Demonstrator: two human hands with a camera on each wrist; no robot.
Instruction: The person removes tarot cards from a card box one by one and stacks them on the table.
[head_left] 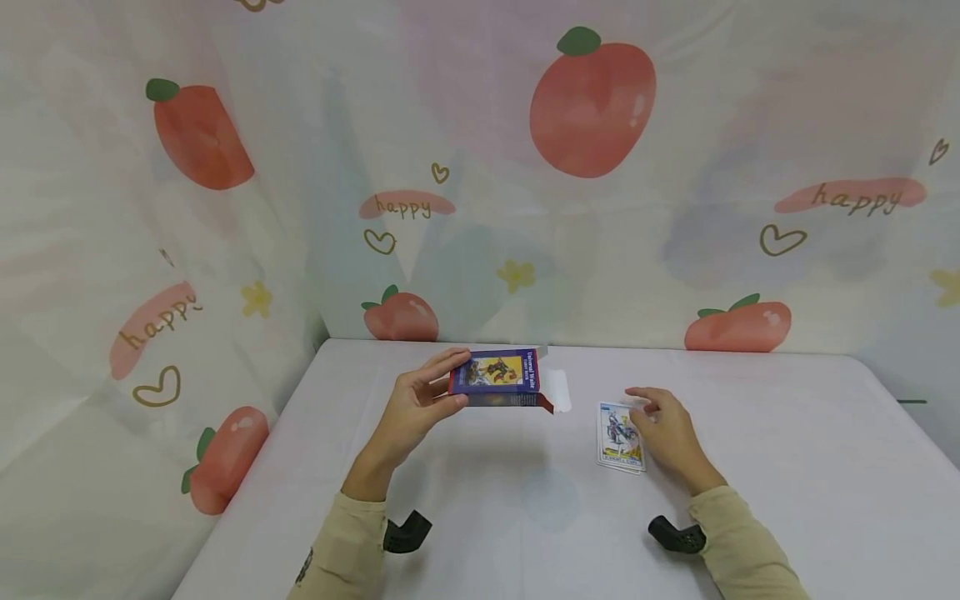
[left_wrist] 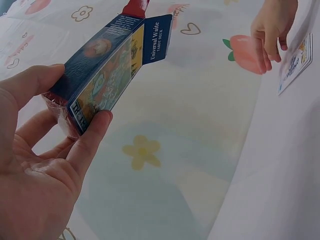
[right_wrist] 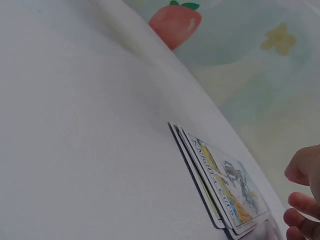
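My left hand (head_left: 415, 408) grips a dark blue tarot deck box (head_left: 497, 372) by its closed end, thumb on one side and fingers on the other. The box is lifted over the table, and its open end with white flap (head_left: 557, 390) points right. In the left wrist view the lettering "Universal Waite Tarot Deck" shows on a raised flap (left_wrist: 156, 42). A small stack of tarot cards (head_left: 619, 442) lies face up on the table, its edges slightly uneven. Right over its side hovers my right hand (head_left: 669, 429), fingers loosely bent and holding nothing.
White cloth covers the table (head_left: 480, 533), which meets a printed curtain (head_left: 480, 250) with peaches and "happy" lettering at the back and left. A black curved wrist piece sticks out at the left sleeve (head_left: 345, 542), another (head_left: 677, 535) at the right.
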